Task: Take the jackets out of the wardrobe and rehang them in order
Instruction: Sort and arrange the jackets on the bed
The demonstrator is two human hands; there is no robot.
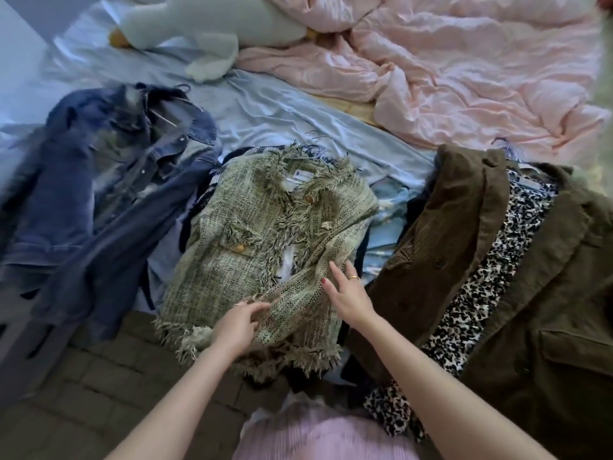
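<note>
Green tweed jacket (265,247) lies on the bed between the denim jacket (109,194) and brown jacket (497,260); my left hand (237,327) pinches its hem, my right hand (348,293) rests flat, fingers straight. That fringe could snag my ring.

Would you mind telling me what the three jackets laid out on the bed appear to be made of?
The blue jacket looks like faded denim: washed-out patches and snap buttons. The green jacket, under both hands, looks like loose-woven tweed, matte, with frayed fringe along its edges and pockets. The brown jacket looks like corduroy, judging by the fine lengthwise ribs on its lapel; its lining is leopard-printed, fabric unclear.
</note>
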